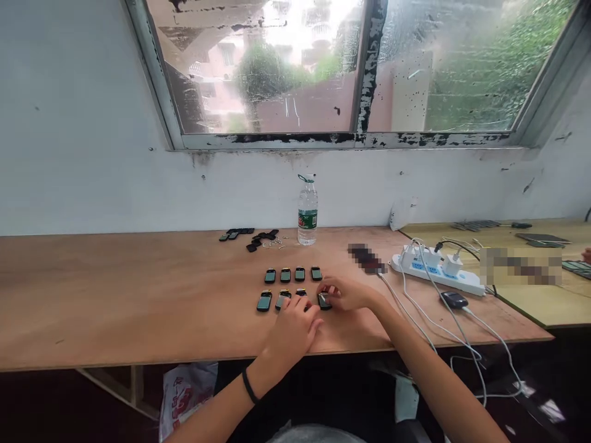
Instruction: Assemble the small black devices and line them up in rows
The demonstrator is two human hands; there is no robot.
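Note:
Two rows of small black devices with grey-green screens lie on the wooden table. In the near row, my right hand (344, 293) has its curled fingers on the rightmost small black device (324, 301). My left hand (295, 325) rests just left of it, fingers forward over the near row and thumb apart, with nothing visibly held. It partly covers a small device (281, 300) and another beside it. The leftmost near device (264, 301) is uncovered. Behind them stands the far row, including a small device (285, 275) with its screen up.
A water bottle (307, 212) stands near the wall. Black parts (263, 239) lie at the back. On the right are a white power strip (436, 275) with plugs, white cables (418, 317), a black gadget (454, 299) and a blurred dark object (367, 258).

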